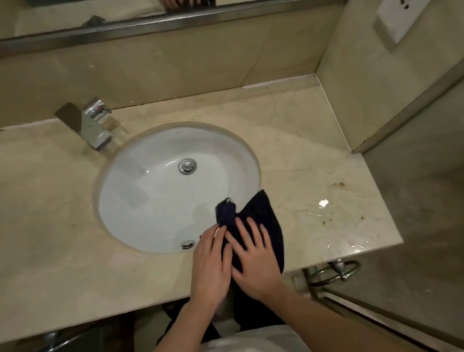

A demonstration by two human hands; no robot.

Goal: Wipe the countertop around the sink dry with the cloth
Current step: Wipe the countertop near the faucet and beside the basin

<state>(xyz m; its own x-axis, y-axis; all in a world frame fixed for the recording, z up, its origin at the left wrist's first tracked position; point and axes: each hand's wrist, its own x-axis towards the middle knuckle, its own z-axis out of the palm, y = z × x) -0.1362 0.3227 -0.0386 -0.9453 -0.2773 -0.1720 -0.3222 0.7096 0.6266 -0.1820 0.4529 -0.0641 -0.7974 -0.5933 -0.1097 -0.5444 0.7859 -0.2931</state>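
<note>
I have the dark blue cloth [259, 226] spread on the countertop [306, 148] at the sink's [155, 197] near right rim, close to the counter's front edge. One corner of the cloth hangs over the rim into the white basin, and its near edge reaches the front edge of the counter.

My right hand [254, 262] lies flat on the cloth, fingers straight and fanned apart, pressing it down onto the stone. My left hand [209, 265] rests just beside it, palm down, fingers straight and close together; its fingertips touch the cloth's left edge, right at the sink rim above the overflow fitting [187, 244]. The two hands touch along their inner sides.

To the right of the cloth, toward the counter's front right corner, water [336, 234] glistens in patches on the marble. The chrome faucet [95, 127] stands at the back left of the sink, near the counter's rear edge. The drain [187, 166] sits in the middle of the basin. Below the front right corner, a metal ring [339, 271] hangs under the counter.
</note>
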